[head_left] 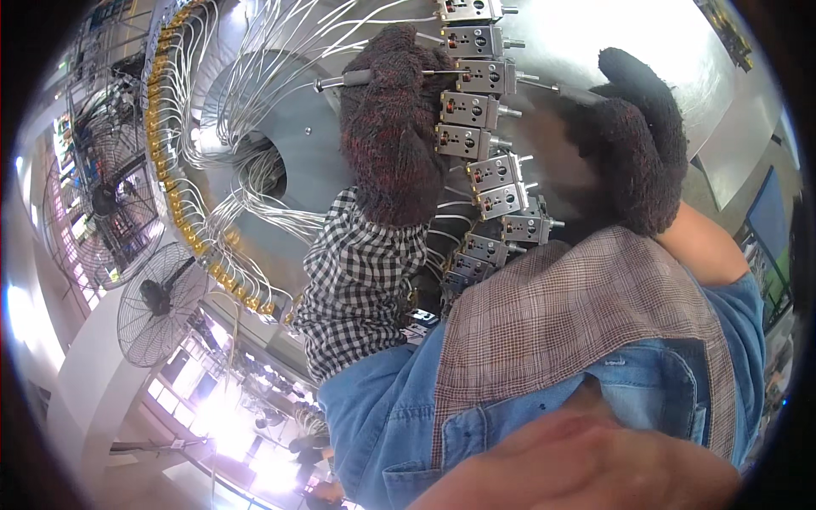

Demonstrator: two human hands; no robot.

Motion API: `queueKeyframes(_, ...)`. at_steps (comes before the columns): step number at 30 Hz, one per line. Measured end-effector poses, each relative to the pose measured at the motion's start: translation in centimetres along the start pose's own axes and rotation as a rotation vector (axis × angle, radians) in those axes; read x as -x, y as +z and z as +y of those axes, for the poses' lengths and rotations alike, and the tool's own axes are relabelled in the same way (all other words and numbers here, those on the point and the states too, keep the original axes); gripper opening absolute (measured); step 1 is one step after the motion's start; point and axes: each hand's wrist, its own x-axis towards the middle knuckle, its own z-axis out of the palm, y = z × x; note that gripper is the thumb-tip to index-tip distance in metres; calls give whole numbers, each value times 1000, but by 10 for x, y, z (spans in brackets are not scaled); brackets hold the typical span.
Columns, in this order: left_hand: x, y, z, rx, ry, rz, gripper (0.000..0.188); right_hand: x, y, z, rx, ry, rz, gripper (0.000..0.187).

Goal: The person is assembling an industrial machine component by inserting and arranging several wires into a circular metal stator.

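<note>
My left hand [393,127], in a dark maroon knit glove, is closed round a slim screwdriver [347,79] with a grey handle. Its thin shaft comes out past the fingers and reaches the left side of a small metal switch box [484,76]. On the box's other side, my right hand [639,140], gloved in dark knit, grips a second thin-shafted screwdriver [578,93]. That one's tip meets or nearly meets the threaded stem of the same box; exact contact is too small to tell. The right fingertips are partly hidden in shadow.
Several like switch boxes [497,172] form a curved row beside my hands. White wires [255,102] fan across a round grey metal drum [306,157] to a ring of brass-coloured fittings [155,102]. Shiny sheet metal [595,30] lies beyond. Fans [157,297] stand at the left.
</note>
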Motion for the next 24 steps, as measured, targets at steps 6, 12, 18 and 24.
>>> queueKeyframes(6,0,6,2,172,-66,-10,30,-8,-8,0,658,-628,-152,35)
queueKeyframes(12,-1,0,4,299,-176,-62,31,-10,2,1,757,-537,-151,35)
queueKeyframes(18,-1,1,9,418,-309,-66,36,-17,6,-7,358,-448,-186,32)
queueKeyframes(24,-4,-17,-24,301,-47,26,32,-66,58,-40,136,-744,191,32)
